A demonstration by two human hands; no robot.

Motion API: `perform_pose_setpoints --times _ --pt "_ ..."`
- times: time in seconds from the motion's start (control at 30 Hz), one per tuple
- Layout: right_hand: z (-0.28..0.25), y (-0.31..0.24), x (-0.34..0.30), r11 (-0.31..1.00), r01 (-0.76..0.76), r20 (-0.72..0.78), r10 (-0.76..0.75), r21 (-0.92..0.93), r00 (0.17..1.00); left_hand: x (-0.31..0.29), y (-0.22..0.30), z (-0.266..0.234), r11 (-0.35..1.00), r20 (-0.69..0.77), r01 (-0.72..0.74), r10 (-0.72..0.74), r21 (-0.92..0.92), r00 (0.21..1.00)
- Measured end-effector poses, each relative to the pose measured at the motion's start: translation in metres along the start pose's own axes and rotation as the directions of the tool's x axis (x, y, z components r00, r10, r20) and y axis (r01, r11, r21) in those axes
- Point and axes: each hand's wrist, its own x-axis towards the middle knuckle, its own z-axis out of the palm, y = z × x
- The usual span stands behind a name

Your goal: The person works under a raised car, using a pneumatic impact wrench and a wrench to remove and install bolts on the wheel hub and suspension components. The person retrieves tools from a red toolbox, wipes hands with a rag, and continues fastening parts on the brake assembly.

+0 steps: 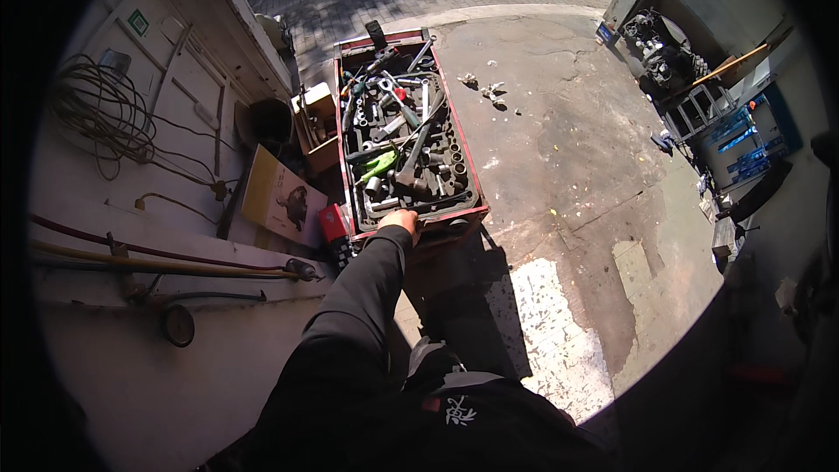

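Note:
My left hand [399,222] reaches forward in a black sleeve and is closed on the near edge of a red tool cart [476,211]. Its fingertips are partly hidden at the rim. Inside the cart's top tray lies a jumble of wrenches, ratchets and sockets [457,157]. Close beyond my hand are a bright green tool [377,164], whose kind I cannot make out, and a dark, heavy-headed tool [411,179]. A wrench [421,51] leans at the far right corner. My right hand is out of the picture.
Left of the cart stand a cardboard box [319,109], a dark bucket [265,122] and a leaning picture board [280,197]. Coiled cable [100,114] and hoses hang along the left wall. Crumpled scraps [494,92] lie on the concrete; machine parts [660,48] line the right side.

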Motion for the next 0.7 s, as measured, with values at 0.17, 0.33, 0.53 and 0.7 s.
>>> perform_pose_setpoints --times 0.17,0.33,0.53,0.7 --pt "-0.019 -0.032 0.002 0.979 0.03 -0.229 0.017 0.201 0.973 -0.006 0.005 -0.007 0.999 0.081 0.034 -0.034 -0.007 0.996" --pt "0.01 0.0 0.012 0.999 -0.013 -0.141 0.02 0.049 0.99 -0.015 0.012 -0.005 0.998 0.115 0.064 -0.062 -0.007 0.991" --pt "-0.024 -0.003 0.028 0.994 -0.109 -0.068 0.108 -0.013 0.992 -0.022 0.024 -0.007 0.994 0.12 0.111 -0.109 -0.011 0.987" --pt "-0.108 -0.156 0.076 0.992 -0.015 -0.159 -0.005 -0.125 0.987 -0.025 0.029 -0.015 0.99 0.131 0.142 -0.138 -0.016 0.982"
